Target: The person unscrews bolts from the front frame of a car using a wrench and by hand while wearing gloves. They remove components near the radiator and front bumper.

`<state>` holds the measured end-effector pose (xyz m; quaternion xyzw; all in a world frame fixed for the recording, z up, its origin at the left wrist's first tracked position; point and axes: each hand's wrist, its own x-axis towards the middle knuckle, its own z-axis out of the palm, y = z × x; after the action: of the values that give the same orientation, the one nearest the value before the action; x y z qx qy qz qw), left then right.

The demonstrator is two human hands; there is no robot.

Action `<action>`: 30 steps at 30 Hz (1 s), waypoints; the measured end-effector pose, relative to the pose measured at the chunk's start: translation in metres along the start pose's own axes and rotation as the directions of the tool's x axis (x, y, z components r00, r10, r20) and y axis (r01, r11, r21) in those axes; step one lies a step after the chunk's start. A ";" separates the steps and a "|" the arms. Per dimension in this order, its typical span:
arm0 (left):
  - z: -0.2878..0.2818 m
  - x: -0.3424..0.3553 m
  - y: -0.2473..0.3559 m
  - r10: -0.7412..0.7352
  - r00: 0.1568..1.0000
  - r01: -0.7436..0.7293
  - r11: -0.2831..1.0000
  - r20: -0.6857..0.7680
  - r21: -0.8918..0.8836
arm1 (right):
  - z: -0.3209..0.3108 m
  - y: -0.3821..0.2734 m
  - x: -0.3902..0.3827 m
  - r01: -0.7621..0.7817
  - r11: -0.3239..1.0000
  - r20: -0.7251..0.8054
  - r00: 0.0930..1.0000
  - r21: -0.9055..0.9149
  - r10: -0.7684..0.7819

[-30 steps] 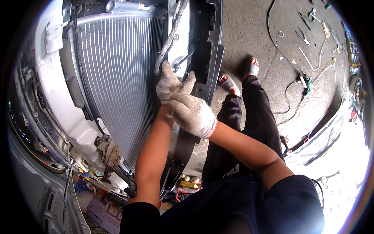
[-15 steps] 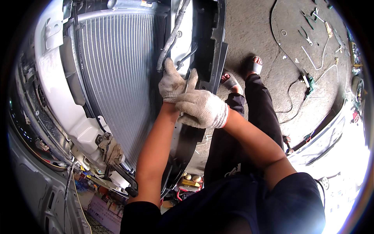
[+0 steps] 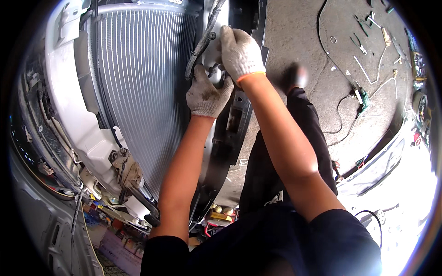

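Observation:
Both my hands wear off-white knit gloves and work at a narrow pale panel (image 3: pixel 222 20) beside a finned radiator (image 3: pixel 142 60). My left hand (image 3: pixel 208 95) lies low on that panel, thumb stretched up and apart from the fingers. Near its thumb is the lower end of a grey corrugated wire sleeve (image 3: pixel 201 48). A short black wire (image 3: pixel 213 70) shows in the gap between thumb and fingers. Farther up, my right hand (image 3: pixel 241 53) is closed, knuckles toward me, over the panel's right side. Its fingertips and anything in them are hidden.
A dark slotted frame (image 3: pixel 237 112) runs along the radiator's right. White bodywork (image 3: pixel 69 92) curves on the left. On the concrete floor lie a green corded power tool (image 3: pixel 365 102), pliers (image 3: pixel 359 44) and bent rods. Dark trousered legs (image 3: pixel 301 119) stand beside the frame.
My right hand has left its place over the left hand and moved up and away along the panel. The left hand stays nearly where it was. One sandalled foot is blurred by motion.

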<state>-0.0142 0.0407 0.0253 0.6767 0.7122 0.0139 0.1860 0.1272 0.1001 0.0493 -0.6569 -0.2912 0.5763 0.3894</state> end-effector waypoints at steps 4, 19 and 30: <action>-0.002 -0.002 -0.005 -0.037 0.996 0.038 0.999 0.077 -0.013 | 0.012 0.022 -0.002 0.139 0.990 -0.133 0.981 -0.019 -0.140; 0.011 -0.019 -0.024 -0.058 0.996 0.071 0.978 0.071 -0.195 | 0.029 0.073 -0.113 0.760 0.634 0.197 0.649 -0.140 -0.734; -0.001 -0.002 -0.003 -0.014 0.998 0.014 1.000 0.064 0.008 | 0.003 0.015 0.001 -0.036 0.971 0.030 0.999 0.236 0.030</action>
<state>-0.0174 0.0388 0.0257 0.6725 0.7107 -0.0117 0.2060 0.1234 0.0936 0.0359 -0.6029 -0.2144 0.6219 0.4515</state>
